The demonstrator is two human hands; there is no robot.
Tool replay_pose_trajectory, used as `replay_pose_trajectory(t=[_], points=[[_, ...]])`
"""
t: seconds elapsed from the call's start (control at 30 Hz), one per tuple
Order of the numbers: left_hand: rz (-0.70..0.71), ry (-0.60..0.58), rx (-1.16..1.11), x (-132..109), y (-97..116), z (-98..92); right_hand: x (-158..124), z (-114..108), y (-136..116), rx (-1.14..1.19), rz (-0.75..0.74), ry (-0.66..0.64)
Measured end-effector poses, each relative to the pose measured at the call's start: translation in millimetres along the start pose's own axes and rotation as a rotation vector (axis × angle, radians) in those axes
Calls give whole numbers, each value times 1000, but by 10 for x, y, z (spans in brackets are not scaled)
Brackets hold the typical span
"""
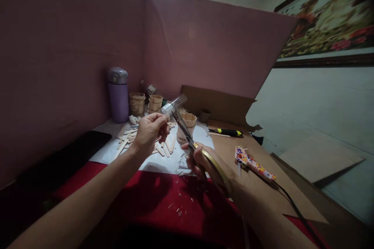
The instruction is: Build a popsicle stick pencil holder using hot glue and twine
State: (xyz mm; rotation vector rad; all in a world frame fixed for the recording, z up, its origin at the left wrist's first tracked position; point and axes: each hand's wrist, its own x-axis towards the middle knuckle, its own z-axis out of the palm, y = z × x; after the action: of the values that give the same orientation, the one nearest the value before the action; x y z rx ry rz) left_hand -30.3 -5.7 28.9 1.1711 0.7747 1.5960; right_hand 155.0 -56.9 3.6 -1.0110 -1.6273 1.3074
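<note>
My left hand (152, 130) is closed in a pinch at the lower end of a clear, ridged plastic piece (179, 102), which looks cut from a bottle. Gold-handled scissors (189, 139) are gripped in my right hand (201, 159), their blades pointing up and away. The blades cross the plastic just right of my left fingertips; whether they are cutting into it I cannot tell. Behind the scissors stands a cup covered in wooden sticks (188, 119), partly hidden. Loose flat wooden sticks (166, 149) lie on white paper (101, 155) under my left hand.
A purple tumbler (118, 101) and two stick-covered cups (137, 103) (155, 103) stand at the back left. Another clear bottle (151, 89) lies behind them. On the cardboard (263, 151) at right are a yellow-black utility knife (229, 132) and a corded, flowered glue gun (254, 164).
</note>
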Motion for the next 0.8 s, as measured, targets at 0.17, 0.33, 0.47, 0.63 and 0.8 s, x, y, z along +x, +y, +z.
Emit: replay_pose_trajectory(t=[0.17,0.33,0.47,0.63,0.8], points=[[20,-134,75,-58,-51,40,-7,27,-23,10,5,6],[128,-55,-11,-79,-9,55,-36,45,-65,39,7,32],[158,-71,-48,-104,37,85,-59,41,-83,42,14,27],[135,-71,-50,-127,54,120,-74,33,-84,45,2,24],[163,12,-49,-84,33,73,-42,16,-56,68,35,11]])
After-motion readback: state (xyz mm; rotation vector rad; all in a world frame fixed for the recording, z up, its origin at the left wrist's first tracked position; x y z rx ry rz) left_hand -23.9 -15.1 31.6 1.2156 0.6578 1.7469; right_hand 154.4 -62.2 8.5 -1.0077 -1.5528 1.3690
